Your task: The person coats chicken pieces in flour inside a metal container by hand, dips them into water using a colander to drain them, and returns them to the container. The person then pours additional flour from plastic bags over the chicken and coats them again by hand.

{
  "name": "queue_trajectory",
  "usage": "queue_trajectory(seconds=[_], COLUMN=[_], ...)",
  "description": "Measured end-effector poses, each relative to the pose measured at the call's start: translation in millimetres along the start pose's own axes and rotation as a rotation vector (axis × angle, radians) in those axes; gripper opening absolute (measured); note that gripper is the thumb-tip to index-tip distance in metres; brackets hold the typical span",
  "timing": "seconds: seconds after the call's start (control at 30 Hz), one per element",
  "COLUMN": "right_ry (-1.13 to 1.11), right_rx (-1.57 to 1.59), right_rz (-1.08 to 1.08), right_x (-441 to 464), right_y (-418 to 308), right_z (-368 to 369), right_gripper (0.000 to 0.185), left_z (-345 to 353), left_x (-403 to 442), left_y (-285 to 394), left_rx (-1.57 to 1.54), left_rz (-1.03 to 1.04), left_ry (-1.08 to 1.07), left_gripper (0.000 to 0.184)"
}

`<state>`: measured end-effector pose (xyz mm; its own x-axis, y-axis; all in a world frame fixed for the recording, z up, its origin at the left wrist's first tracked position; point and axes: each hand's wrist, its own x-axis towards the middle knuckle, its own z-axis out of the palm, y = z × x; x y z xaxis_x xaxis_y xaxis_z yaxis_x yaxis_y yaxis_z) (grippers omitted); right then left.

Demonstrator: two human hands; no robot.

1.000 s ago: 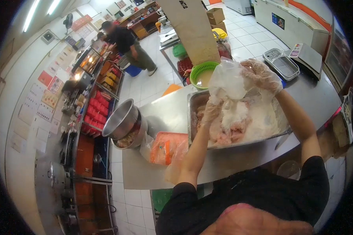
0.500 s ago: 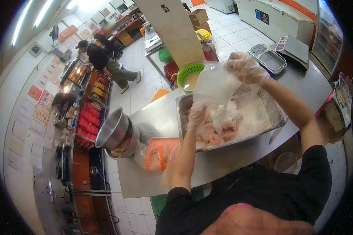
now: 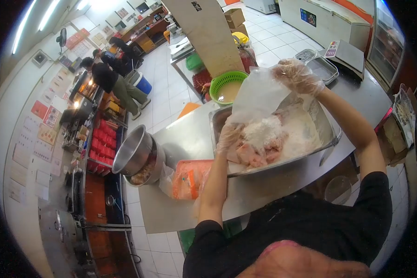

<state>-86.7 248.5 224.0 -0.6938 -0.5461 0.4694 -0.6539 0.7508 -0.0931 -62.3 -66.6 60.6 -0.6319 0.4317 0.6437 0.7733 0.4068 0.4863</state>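
Note:
Both my hands wear clear plastic gloves. My right hand point(image 3: 299, 76) is closed on the upper end of a translucent plastic bag point(image 3: 255, 95), held tilted over a deep steel tray. Lower on the left, my left hand point(image 3: 229, 136) grips the bag near its mouth, partly hidden by the plastic. The steel tray's rim point(image 3: 287, 163) surrounds pink raw meat pieces point(image 3: 251, 156). A heap of white powder point(image 3: 264, 131) covers part of the meat, and more powder coats the tray's right side.
Left of the tray stand stacked steel bowls point(image 3: 133, 155) and an orange-and-clear package point(image 3: 187, 180). A green basket point(image 3: 229, 83) with pale liquid is behind the tray. At the far right are a metal container point(image 3: 323, 69) and a scale point(image 3: 345, 58). Other people point(image 3: 109, 76) stand along the left counter.
The falling stream of powder has stopped, and a larger white heap lies on the meat. The bag hangs flatter. In the background, people have shifted along the counter.

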Motion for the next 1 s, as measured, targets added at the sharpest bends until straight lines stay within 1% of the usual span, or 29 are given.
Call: queue_trajectory(seconds=[0.03, 0.1, 0.13, 0.2, 0.27, 0.33, 0.37, 0.43, 0.47, 0.53, 0.57, 0.6, 0.67, 0.7, 0.73, 0.77, 0.8, 0.87, 0.9, 0.93, 0.97, 1.0], right_ry=[0.033, 0.051, 0.069, 0.033, -0.001, 0.171, 0.170, 0.180, 0.184, 0.204, 0.161, 0.167, 0.439, 0.441, 0.471, 0.504, 0.511, 0.528, 0.575, 0.582, 0.654, 0.722], right_rx=[0.017, 0.070, 0.116, 0.087, 0.065, 0.066, 0.066, 0.405, 0.398, 0.243, 0.302, 0.296, 0.454, 0.443, 0.475, 0.506, 0.494, 0.483, 0.357, 0.344, 0.537, 0.735], right_rz=[0.018, 0.061, 0.097, 0.107, 0.122, 0.105, 0.111, 0.298, 0.297, 0.310, 0.340, 0.347, 0.419, 0.420, 0.469, 0.519, 0.520, 0.470, 0.463, 0.465, 0.528, 0.594], right_x=[-7, -20, -25, -41, -59, -71, -76, -75, -79, -104, -118, -137, -171, -176, -180, -186, -195, -199, -201, -204, -214, -220], right_y=[6, 10, 13, 17, 20, 22, 12, -12, -7, 9, 7, 6, 0, -16, -33, -50, -54, -69, -80, -85, -85, -91], right_z=[6, 7, 6, 9, 19, 26, 22, 4, 10, 41, 48, 66, 97, 95, 95, 94, 105, 121, 115, 120, 134, 139], right_gripper=[0.015, 0.016, 0.017, 0.018, 0.020, 0.018, 0.018, 0.020, 0.020, 0.020, 0.020, 0.020, 0.019, 0.019, 0.019, 0.019, 0.019, 0.020, 0.020, 0.020, 0.019, 0.018], left_z=[-4, -3, 2, 8, 11, 15, 15, 11, 9, 2, -1, -2, -1, 1, 3, 6, 13, 21, 20, 20, 20, 19], left_x=[-1, -4, 0, 5, 9, 15, 16, 21, 23, 24, 23, 21, 14, 7, -1, -9, -15, -23, -28, -32, -33, -33], left_y=[0, -8, -12, -23, -36, -47, -47, -43, -38, -23, -15, -9, -1, 0, 2, 1, -4, -10, -12, -14, -14, -10], left_rx=[-0.100, -0.197, -0.419, -0.644, -0.548, -0.476, -0.414, -0.217, -0.092, 0.321, 0.539, 0.741, 1.050, 0.980, 0.909, 0.775, 0.768, 0.858, 0.852, 0.804, 0.752, 0.740], left_rz=[-0.129, -0.258, -0.350, -0.439, -0.396, -0.363, -0.335, -0.239, -0.181, 0.027, 0.137, 0.239, 0.408, 0.394, 0.380, 0.350, 0.360, 0.458, 0.469, 0.447, 0.421, 0.427], left_ry=[-0.111, -0.227, -0.145, -0.055, -0.075, -0.079, -0.090, -0.102, -0.100, -0.141, -0.150, -0.153, -0.118, -0.116, -0.114, -0.120, -0.112, 0.041, 0.046, -0.005, -0.058, -0.060], left_gripper=[0.032, 0.043, 0.032, 0.023, 0.025, 0.027, 0.028, 0.031, 0.032, 0.036, 0.037, 0.039, 0.043, 0.043, 0.043, 0.044, 0.044, 0.043, 0.043, 0.041, 0.039, 0.039])
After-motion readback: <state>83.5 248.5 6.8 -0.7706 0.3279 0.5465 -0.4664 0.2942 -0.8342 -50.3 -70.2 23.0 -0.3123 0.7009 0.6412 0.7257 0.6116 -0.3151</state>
